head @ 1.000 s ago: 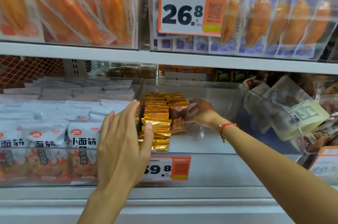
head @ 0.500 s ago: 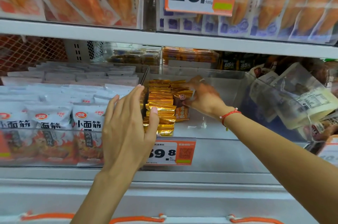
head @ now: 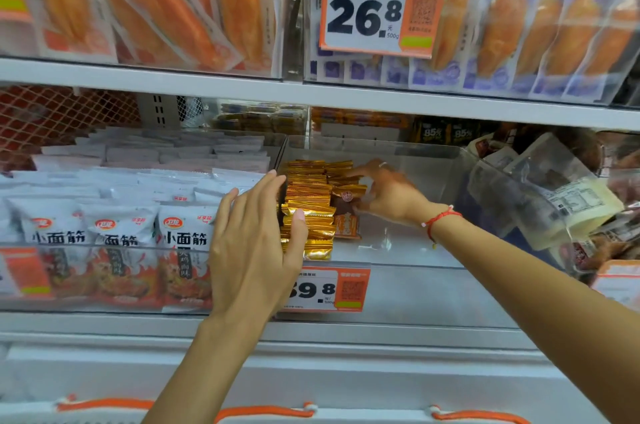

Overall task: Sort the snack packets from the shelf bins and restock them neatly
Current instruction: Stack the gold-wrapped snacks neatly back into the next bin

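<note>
A shopworker's two bare hands square up gold packets [head: 306, 205] in a clear bin [head: 415, 250] on a shop shelf. The left hand [head: 254, 243], fingers straight and holding nothing, presses flat against the stack from 9 o'clock, thumb resting on the front packets. The right hand [head: 388, 195] reaches in from 3 o'clock with fingers curled toward a brown packet [head: 346, 212] standing at the stack's right flank; blur makes it impossible to tell whether it grips the packet or only nudges it.

The risk, on this view, is the stack itself: the packets stand on edge in a loose row against the bin's left wall, and uneven pressure from either side could fan them out or tip the front ones toward 6 o'clock, over the low lip above the price tag [head: 329, 290]. The brown packet, not yet level with the gold ones, could slide flat onto the bin floor if let go early. The stack sits between the two palms, touching the left, with the right hand just beside it. White packets [head: 121, 226] fill the neighbouring bin at 9 o'clock.
</note>
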Tool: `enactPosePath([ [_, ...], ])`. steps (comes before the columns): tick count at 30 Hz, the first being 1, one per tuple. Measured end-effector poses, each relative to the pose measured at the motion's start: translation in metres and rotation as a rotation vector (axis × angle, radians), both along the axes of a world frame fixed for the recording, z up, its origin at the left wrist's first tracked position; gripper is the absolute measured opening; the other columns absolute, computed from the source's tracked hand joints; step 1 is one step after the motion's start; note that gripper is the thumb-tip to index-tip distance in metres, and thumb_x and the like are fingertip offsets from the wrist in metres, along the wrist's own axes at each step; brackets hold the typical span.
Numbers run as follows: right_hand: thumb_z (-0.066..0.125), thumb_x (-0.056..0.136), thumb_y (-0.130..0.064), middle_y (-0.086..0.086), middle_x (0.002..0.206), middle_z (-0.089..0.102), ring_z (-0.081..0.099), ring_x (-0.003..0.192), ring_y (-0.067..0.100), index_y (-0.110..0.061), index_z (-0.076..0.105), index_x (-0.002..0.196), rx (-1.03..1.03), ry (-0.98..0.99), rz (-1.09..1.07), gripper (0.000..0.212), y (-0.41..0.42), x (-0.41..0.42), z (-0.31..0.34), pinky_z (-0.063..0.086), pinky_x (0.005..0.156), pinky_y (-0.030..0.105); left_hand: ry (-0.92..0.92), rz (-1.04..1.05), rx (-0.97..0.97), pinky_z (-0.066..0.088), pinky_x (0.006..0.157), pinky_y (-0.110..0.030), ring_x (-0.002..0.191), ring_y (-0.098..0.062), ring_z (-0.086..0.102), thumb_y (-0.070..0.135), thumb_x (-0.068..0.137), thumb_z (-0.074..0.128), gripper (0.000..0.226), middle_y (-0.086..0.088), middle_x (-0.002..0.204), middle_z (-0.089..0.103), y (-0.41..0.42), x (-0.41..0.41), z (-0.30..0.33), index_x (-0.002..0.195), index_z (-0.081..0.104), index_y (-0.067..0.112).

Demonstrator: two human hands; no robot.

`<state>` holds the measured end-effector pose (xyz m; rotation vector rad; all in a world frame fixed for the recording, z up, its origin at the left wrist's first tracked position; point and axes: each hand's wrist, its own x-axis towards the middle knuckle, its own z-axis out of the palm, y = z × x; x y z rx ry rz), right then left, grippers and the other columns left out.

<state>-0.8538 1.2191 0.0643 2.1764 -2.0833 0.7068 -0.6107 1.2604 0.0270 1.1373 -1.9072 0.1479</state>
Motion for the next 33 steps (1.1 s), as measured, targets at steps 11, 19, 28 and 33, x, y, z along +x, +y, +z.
enactPosePath([
  [11,0.068,0.087,-0.023,-0.006,0.109,0.064,0.057,0.098,0.012,-0.027,0.060,0.124,-0.234,0.171,0.171,0.037,0.170,0.045,0.020,0.046,0.082,0.028,-0.072,0.038,-0.060,0.031,0.104,-0.041,0.120,-0.025,0.046,0.028,0.089,0.051,0.030,-0.007,0.128,0.057,0.041,0.022,0.005,0.111,0.065,0.014],
  [19,0.051,0.093,-0.042,-0.004,0.121,0.062,0.056,0.108,0.016,-0.030,0.057,0.127,0.787,0.273,0.160,0.037,0.247,0.070,-0.130,0.042,0.086,0.026,-0.188,0.098,0.239,0.050,0.084,-0.047,0.103,-0.034,0.061,0.016,0.080,0.067,0.030,-0.009,0.114,0.065,0.129,0.094,-0.145,0.109,0.067,0.010],
  [28,0.047,0.096,-0.017,0.005,0.146,0.040,0.038,0.134,0.025,-0.019,0.040,0.142,0.857,0.047,0.137,0.047,0.275,0.132,-0.318,0.040,0.103,0.038,-0.495,0.208,0.640,0.047,0.097,-0.054,0.128,-0.035,0.050,0.022,0.067,0.084,0.076,-0.017,0.138,0.053,0.162,0.133,-0.244,0.132,0.054,-0.004],
  [33,0.049,0.095,-0.007,0.002,0.162,0.007,0.006,0.149,0.024,-0.020,0.006,0.155,0.765,0.226,0.058,0.075,0.252,0.155,-0.355,0.010,0.121,0.043,-0.449,0.243,0.590,0.037,0.109,-0.052,0.141,-0.030,0.034,0.025,0.086,0.064,0.064,-0.014,0.149,0.042,0.163,0.129,-0.245,0.142,0.043,0.001],
])
